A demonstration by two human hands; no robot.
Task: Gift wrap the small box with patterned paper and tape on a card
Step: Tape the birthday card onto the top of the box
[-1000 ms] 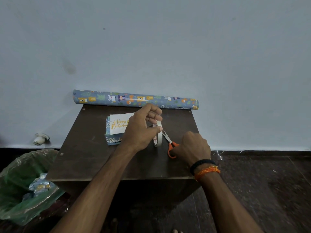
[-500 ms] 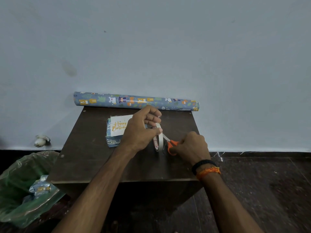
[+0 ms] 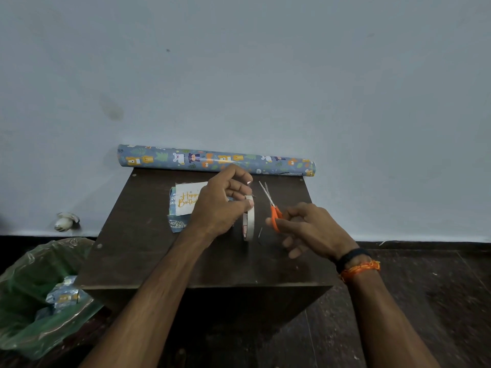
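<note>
On the dark wooden table (image 3: 132,256), my left hand (image 3: 220,200) pinches the top of a white tape roll (image 3: 249,221) that stands on edge. My right hand (image 3: 310,229) holds orange-handled scissors (image 3: 271,205), blades slightly apart and pointing away, just right of the roll. Behind my left hand lies the small box (image 3: 176,224) wrapped in blue patterned paper, with a white "Happy Birthday" card (image 3: 186,197) on top; both are partly hidden by the hand.
A roll of blue animal-print wrapping paper (image 3: 212,160) lies along the table's far edge against the wall. A green bag (image 3: 32,288) with paper scraps sits on the floor at the left. A small white object (image 3: 65,221) lies by the wall.
My right hand has drawn back from the tape roll and lifted the scissors, their blades now pointing away and up. My left hand stays on the roll.
</note>
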